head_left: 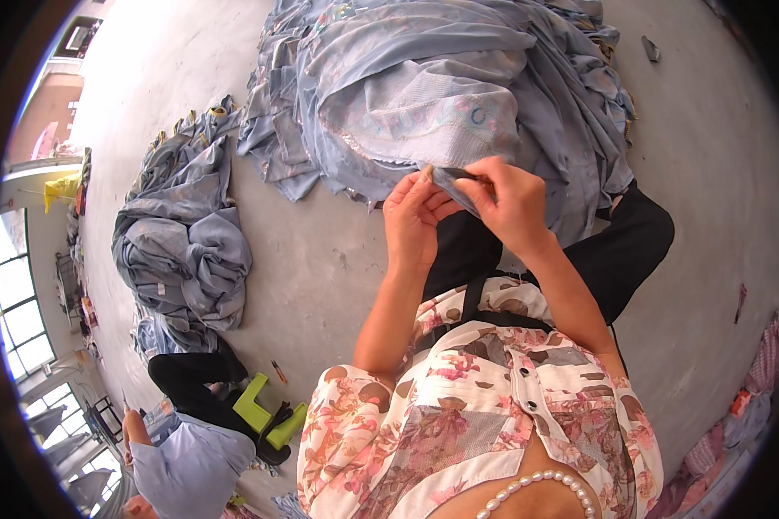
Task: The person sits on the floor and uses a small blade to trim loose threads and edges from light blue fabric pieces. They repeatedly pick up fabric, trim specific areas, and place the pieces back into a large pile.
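Note:
A big heap of grey-blue patterned fabric [433, 95] lies in front of me, spilling toward my knees. My left hand [413, 218] pinches a corner of the cloth between thumb and forefinger. Close beside it, my right hand [512, 206] is closed on the same folded fabric edge [453, 185], which is drawn up between both hands. A small dark thing shows at the right thumb and forefinger; its kind cannot be made out. Part of the folded edge is hidden behind the right fingers.
A smaller pile of grey-blue cloth [182, 259] lies on the concrete floor [320, 259] to the left. Behind it another person [190, 458] sits near a lime-green plastic stool [268, 413]. Pink and grey cloth [710, 454] lies at the lower right.

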### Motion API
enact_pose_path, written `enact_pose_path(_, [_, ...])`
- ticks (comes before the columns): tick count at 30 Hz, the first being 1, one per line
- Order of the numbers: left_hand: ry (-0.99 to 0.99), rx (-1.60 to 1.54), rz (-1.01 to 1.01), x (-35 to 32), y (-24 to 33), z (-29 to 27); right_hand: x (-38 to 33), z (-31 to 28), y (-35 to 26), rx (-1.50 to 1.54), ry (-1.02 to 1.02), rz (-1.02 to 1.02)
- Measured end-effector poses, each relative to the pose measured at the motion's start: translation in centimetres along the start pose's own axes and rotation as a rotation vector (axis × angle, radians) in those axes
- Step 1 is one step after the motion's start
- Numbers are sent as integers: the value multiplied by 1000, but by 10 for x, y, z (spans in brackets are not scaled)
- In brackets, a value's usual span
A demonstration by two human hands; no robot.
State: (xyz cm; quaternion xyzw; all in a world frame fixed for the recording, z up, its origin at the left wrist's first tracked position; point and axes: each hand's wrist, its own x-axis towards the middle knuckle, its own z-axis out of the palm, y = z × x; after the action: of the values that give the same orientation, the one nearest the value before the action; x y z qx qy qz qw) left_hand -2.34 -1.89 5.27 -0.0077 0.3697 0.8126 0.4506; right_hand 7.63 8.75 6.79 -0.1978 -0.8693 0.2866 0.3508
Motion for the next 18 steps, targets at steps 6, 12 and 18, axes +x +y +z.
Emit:
enact_pose_path(6, [87,67,175,22,9,-14,-2,-18,29,674,352,419])
enact_pose_path(12, [32,45,567,101,100,-19,-19,-46,59,739,475,572])
enact_pose_path(18, [259,-82,522,240,179,-113,-70,-25,97,769,380,699])
